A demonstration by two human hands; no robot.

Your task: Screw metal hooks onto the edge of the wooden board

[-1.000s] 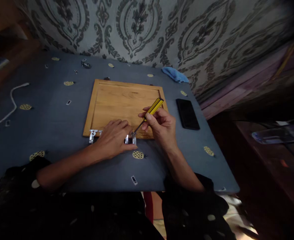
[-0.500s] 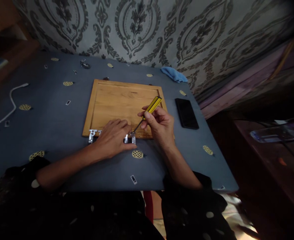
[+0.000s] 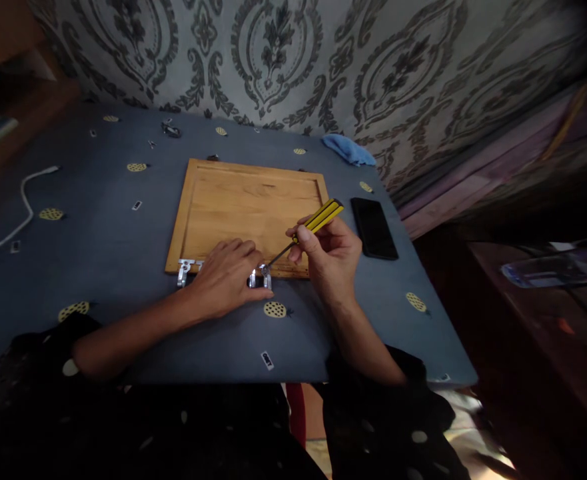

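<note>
Right hand (image 3: 336,261), clamped on the yellow-and-black screwdriver (image 3: 322,218), has swung its handle away from left hand (image 3: 230,275); tip stays at metal hinge (image 3: 267,280) beside left thumb, over wooden panel (image 3: 248,207); left grip undeterminable; hinge work appears unfinished

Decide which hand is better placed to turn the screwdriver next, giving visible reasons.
Probably the right hand: it grips the yellow screwdriver, whose tip is at the metal fitting. The left hand rests on the near edge of the wooden panel.

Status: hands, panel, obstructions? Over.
Right hand holding screwdriver, tip at metal fitting. Left hand over near edge of wooden panel. Phone right of panel, not obstructing.
</note>
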